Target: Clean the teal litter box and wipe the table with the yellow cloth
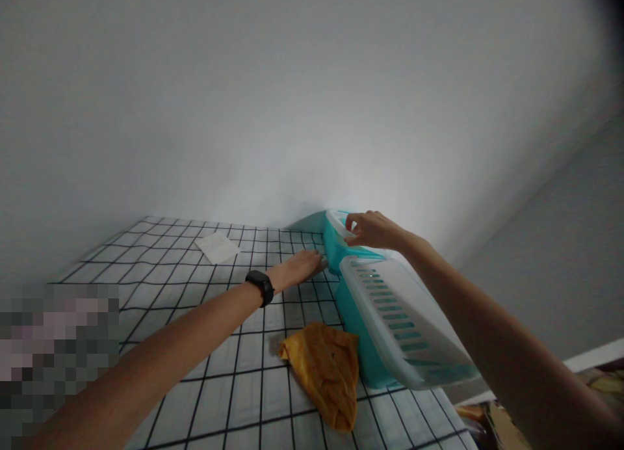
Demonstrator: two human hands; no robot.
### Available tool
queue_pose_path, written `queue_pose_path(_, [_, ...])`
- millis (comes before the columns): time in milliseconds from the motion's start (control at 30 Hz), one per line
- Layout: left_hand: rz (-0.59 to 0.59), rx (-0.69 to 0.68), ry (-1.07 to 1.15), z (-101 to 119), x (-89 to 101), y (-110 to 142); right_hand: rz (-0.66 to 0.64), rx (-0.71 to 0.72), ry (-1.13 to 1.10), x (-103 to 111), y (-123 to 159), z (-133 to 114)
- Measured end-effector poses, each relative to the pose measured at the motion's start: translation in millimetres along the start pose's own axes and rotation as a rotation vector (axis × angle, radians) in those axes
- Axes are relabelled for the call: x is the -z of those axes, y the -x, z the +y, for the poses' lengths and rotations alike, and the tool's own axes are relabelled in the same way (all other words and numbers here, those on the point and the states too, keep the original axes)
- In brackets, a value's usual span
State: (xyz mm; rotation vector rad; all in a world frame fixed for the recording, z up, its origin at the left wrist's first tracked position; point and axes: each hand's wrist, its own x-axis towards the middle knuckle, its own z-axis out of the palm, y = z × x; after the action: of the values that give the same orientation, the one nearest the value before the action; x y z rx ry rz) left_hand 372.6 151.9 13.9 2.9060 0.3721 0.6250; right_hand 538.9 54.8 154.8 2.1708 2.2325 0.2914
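My left hand [308,264], with a black watch on its wrist, rests low by the tabletop, close against the near left side of the far teal basket [332,245]. Its fingers are bent together, and what they hold, if anything, is hidden. Over the white rim of that basket is my right hand [374,230], its thumb and curled fingers apart with a visible gap between them. A second teal basket with a white slotted lid [390,307] stands nearer, under my right forearm. Beside it on the left lies a crumpled orange-brown cloth [324,369].
A white cover with a black grid [238,346] spreads over the table. On it, toward the back left, lies a white paper or napkin [217,248]. The pale wall [273,112] rises behind. Partly seen items [502,424] sit below the table's right edge.
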Motion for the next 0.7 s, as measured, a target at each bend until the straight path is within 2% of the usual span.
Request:
queue_pose_path(200, [0.318,0.313,0.136,19.9,35.0,-41.9,0.004,-0.02,-0.001,2.1,0.7,-0.6])
queue_pose_path(267, [0.358,0.362,0.193,22.9,41.8,-55.7,0.014,-0.032,-0.015,3.0,1.3,0.1])
queue_pose_path(367, [0.339,0.382,0.286,21.9,44.8,-65.9,0.026,-0.035,-0.037,3.7,0.6,3.3])
queue_pose_path(567, [0.237,0.372,0.423,12.1,45.1,-70.5,0.057,-0.03,-0.018,2.9,-3.8,9.0])
queue_pose_path(700, [0.191,0.371,0.487,6.5,44.8,-77.7,0.028,-0.049,-0.019,3.8,-5.0,7.5])
